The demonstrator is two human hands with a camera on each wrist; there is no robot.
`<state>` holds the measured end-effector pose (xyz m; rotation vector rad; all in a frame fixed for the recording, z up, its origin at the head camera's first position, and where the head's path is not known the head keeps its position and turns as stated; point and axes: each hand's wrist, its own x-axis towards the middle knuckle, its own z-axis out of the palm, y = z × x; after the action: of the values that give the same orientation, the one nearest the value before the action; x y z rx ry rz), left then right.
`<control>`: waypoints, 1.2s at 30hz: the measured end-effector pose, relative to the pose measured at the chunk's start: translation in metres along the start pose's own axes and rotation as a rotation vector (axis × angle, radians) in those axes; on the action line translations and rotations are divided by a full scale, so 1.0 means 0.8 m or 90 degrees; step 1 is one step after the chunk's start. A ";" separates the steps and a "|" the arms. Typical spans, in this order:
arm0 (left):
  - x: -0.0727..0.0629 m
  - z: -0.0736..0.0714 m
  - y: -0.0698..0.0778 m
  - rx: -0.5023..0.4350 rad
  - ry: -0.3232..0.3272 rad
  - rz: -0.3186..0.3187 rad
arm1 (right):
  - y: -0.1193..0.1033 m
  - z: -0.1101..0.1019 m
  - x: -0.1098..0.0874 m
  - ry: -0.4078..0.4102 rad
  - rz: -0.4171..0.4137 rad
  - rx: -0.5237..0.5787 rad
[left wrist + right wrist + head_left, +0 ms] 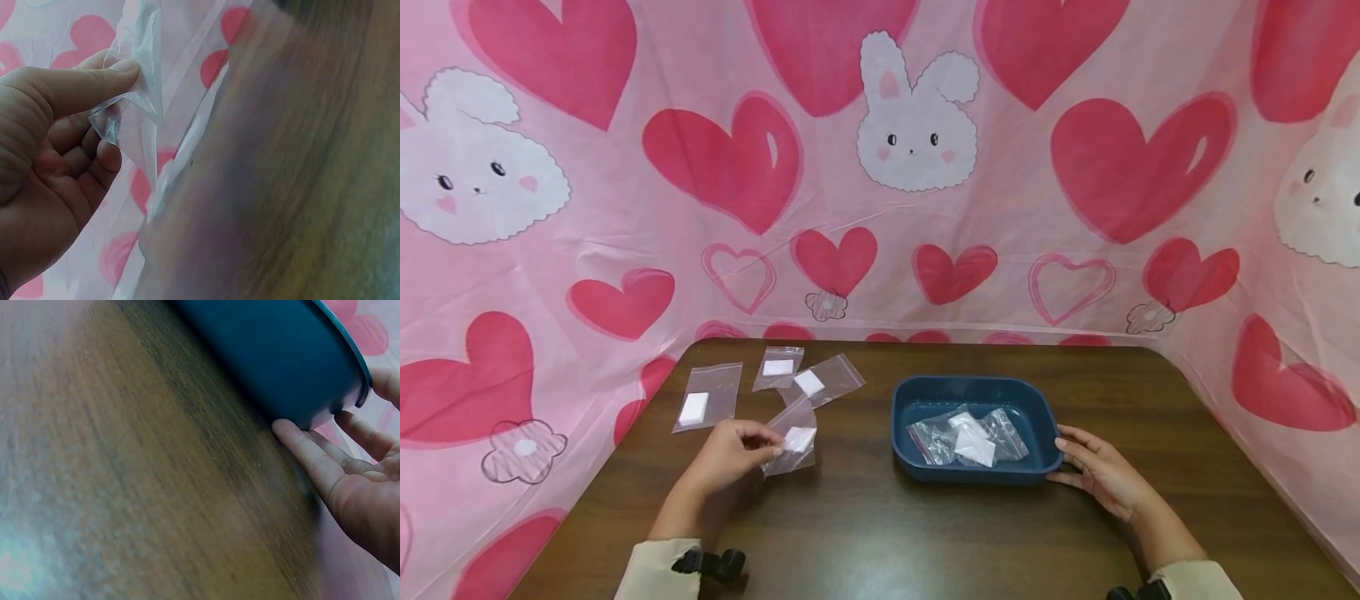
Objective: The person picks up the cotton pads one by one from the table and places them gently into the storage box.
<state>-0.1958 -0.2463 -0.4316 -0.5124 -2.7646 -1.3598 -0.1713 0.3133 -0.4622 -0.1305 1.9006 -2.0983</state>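
Observation:
Between thumb and forefinger, my left hand (728,456) pinches the left side of a clear plastic bag (799,440) with a white piece in it. The left wrist view shows the film of this bag (149,81) creased at the thumb tip. To the right, a dark blue rectangular tub (977,475) stands on the table, with several clear bags (974,447) holding white pieces inside. My right hand (1101,473) is at its right end, fairly straight fingers touching the wall and rim. The thumb (303,450) lies low, by the tub's base (269,362).
Beyond my left hand lie three more clear bags with white pieces: one at the left (713,392), one at the back (778,367) and one slanted beside it (831,381). A pink heart-and-rabbit cloth (895,217) hangs around the brown wooden table (880,533).

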 end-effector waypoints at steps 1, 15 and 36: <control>0.001 0.001 0.002 0.000 0.000 0.005 | 0.000 0.000 0.000 0.002 -0.001 0.002; 0.020 0.015 0.028 -0.025 0.009 0.053 | -0.004 0.000 0.000 -0.005 -0.004 0.015; 0.054 0.052 0.073 -0.060 -0.006 0.124 | -0.003 0.003 0.001 0.027 0.016 -0.015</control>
<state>-0.2142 -0.1683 -0.4055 -0.7709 -2.5860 -1.4486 -0.1716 0.3108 -0.4597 -0.0674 1.9416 -2.0796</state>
